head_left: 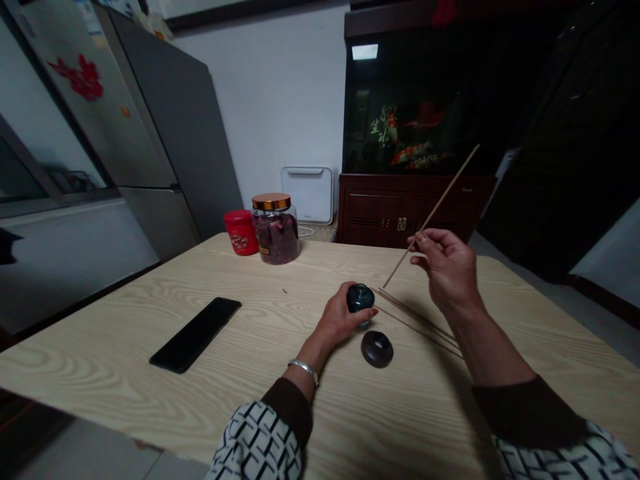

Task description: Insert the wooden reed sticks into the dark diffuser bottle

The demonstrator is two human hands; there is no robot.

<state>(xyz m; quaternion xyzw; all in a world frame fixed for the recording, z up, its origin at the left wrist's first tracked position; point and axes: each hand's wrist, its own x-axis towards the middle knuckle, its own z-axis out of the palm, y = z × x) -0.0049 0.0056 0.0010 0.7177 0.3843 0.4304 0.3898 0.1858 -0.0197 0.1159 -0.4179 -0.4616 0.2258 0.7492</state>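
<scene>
My left hand (335, 317) is wrapped round a small dark glass bottle (360, 299) that stands on the table. Between the thumb and fingers of my right hand (448, 268) is a thin wooden stick (450, 188), slanting up to the right. Its lower end is above the table, just right of the bottle and apart from its mouth. Several similar thin sticks (416, 319) lie on the table under my right forearm, their far ends hidden by it. Nearer to me rests a round dark brown cap (376, 351) with a hole in its middle.
On the left of the wooden table (310, 393) lies a black phone (196, 335). A red canister (241, 233) and a copper-lidded jar (277, 233) stand at the far edge. Behind are a fridge (175, 127), a white appliance (307, 193) and a fish tank (415, 120).
</scene>
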